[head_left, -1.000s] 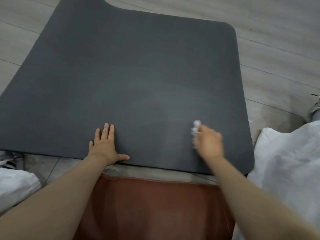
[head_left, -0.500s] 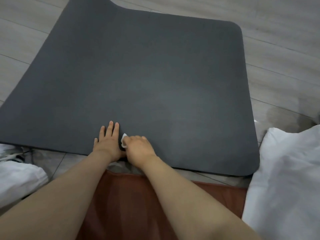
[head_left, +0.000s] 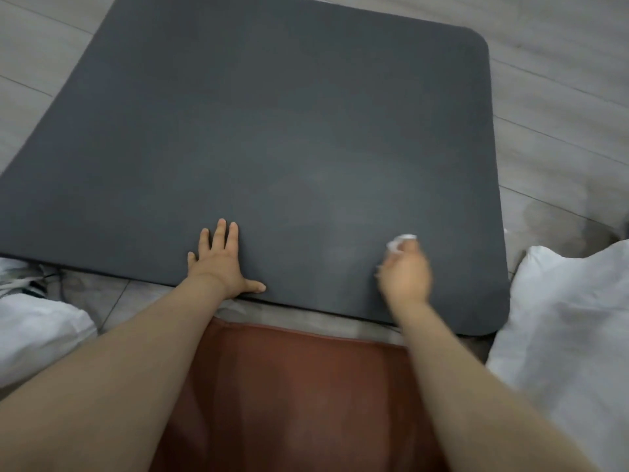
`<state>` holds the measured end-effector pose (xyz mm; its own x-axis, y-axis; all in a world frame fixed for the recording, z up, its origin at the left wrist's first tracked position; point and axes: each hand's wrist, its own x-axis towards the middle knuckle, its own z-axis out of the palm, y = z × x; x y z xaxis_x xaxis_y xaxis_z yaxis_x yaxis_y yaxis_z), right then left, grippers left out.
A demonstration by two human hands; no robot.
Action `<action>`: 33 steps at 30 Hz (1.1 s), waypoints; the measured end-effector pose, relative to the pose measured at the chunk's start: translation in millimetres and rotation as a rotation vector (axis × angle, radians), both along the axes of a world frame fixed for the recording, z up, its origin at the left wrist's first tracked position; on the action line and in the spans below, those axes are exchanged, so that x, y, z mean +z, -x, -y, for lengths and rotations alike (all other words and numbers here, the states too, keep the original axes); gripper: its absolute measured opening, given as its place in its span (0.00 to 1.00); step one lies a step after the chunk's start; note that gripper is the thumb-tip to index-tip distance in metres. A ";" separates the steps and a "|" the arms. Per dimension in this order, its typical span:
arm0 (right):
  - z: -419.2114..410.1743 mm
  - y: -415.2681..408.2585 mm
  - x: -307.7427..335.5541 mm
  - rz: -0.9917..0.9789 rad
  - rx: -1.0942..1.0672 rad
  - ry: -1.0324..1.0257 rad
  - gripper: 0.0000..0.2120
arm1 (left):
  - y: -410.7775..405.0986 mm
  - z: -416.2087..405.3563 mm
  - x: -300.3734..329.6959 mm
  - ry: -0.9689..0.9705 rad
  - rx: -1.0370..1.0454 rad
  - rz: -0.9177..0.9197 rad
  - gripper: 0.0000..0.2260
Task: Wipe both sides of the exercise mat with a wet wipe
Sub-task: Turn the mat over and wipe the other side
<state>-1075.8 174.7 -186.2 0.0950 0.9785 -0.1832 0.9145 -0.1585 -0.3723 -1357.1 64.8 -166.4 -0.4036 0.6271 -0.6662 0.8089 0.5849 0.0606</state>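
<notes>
A dark grey exercise mat (head_left: pixel 272 137) lies flat on the pale wood floor and fills most of the view. My left hand (head_left: pixel 221 264) presses flat on the mat near its front edge, fingers straight and thumb spread. My right hand (head_left: pixel 405 274), blurred by motion, grips a small crumpled white wet wipe (head_left: pixel 401 240) against the mat near its front right corner. A faint damp sheen shows on the mat between my hands.
A reddish-brown cushion (head_left: pixel 289 396) sits under me at the bottom. White trouser legs are at the left (head_left: pixel 37 332) and right (head_left: pixel 565 328). A shoe (head_left: pixel 20 284) peeks out at the left edge. Grey floorboards (head_left: pixel 561 80) surround the mat.
My right hand swept the wipe from the right to beside my left hand, then back to the right. My left hand stayed pressed on the mat.
</notes>
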 end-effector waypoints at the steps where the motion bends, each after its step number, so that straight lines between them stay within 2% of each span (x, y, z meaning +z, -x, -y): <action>1: 17.3 43.0 -4.5 -0.051 0.165 0.009 0.11 | -0.6 0.8 1.1 0.000 0.000 -0.002 0.62; 4: 71.4 142.1 6.8 -0.117 0.771 0.148 0.15 | 1.4 3.6 -2.1 -0.048 0.010 0.010 0.56; 6: 79.0 161.6 15.7 -0.059 0.965 0.177 0.15 | 3.4 4.0 -2.9 -0.075 0.022 0.022 0.52; 9: 49.4 112.6 18.4 -0.013 0.877 0.085 0.09 | 3.3 1.9 -0.3 -0.033 0.021 0.025 0.60; 12: 12.9 -9.8 23.8 0.143 0.354 -0.005 0.09 | 2.2 0.6 1.1 -0.012 0.014 0.015 0.62; 14: 4.6 -92.9 39.9 0.216 -0.075 0.061 0.11 | 2.5 -0.6 1.9 -0.015 0.013 0.017 0.62; 15: 2.9 -115.9 44.7 0.225 -0.225 0.097 0.11 | 2.5 -0.1 1.9 -0.016 0.013 0.018 0.62; 16: 0.8 -122.9 42.6 0.238 -0.272 0.126 0.11 | 2.5 0.5 1.6 -0.018 0.015 0.018 0.61; 19: 2.2 -68.3 25.4 0.181 -0.127 0.090 0.08 | 2.9 1.0 0.4 -0.027 0.009 0.021 0.61; 21: 18.2 -3.6 9.3 0.082 0.066 0.041 0.08 | 3.4 2.1 0.7 -0.031 0.004 0.027 0.61; 24: 66.2 93.8 2.3 -0.057 0.541 0.060 0.09 | 3.1 3.9 4.7 -0.008 -0.035 0.050 0.60; 26: 87.9 131.5 13.1 -0.025 0.929 0.128 0.10 | 6.9 6.3 6.8 0.009 -0.095 0.060 0.59; 27: 88.0 138.3 19.1 0.014 1.029 0.149 0.10 | 10.1 8.4 7.9 0.019 -0.134 0.062 0.59; 28: 82.1 136.3 23.4 0.036 1.053 0.140 0.10 | 13.8 11.4 8.2 0.024 -0.170 0.057 0.59; 30: 65.1 106.3 27.8 0.048 0.947 0.076 0.09 | 17.8 18.3 8.3 0.019 -0.228 0.031 0.58; 33: 32.4 0.5 24.6 0.134 0.518 0.037 0.11 | 11.2 26.6 4.5 -0.035 -0.243 -0.045 0.55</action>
<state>-1076.3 142.3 -161.7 -0.3732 0.8967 -0.2382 0.9158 0.3149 -0.2493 -1368.3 38.2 -161.9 -0.2673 0.7315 -0.6272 0.9278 0.3713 0.0376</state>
